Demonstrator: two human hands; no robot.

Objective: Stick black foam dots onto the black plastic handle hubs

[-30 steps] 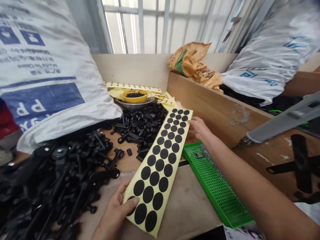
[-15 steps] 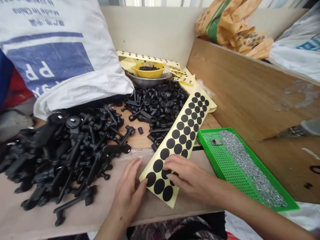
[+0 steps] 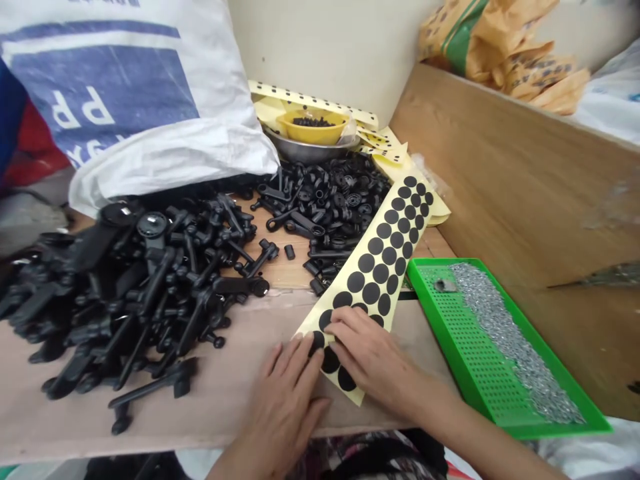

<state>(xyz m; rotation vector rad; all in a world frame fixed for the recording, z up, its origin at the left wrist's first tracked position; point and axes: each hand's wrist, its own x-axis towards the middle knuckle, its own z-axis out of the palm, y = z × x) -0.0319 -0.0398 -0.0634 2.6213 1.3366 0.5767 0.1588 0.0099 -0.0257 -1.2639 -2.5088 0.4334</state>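
Leftmost on the bench (image 3: 210, 407), a heap of black plastic levers (image 3: 160, 280); then the left hand (image 3: 285, 393), flat, palm down, fingertips at the near-left edge of the sheet of black round stickers (image 3: 375, 273). Lengthwise, slanting away to the far right from there; over its near end, equally close, the right hand (image 3: 373, 347), curled narrow. Rightmost, a green perforated tray (image 3: 470, 373). Hidden: dots beneath the right fingers; cannot tell whether pinching one.
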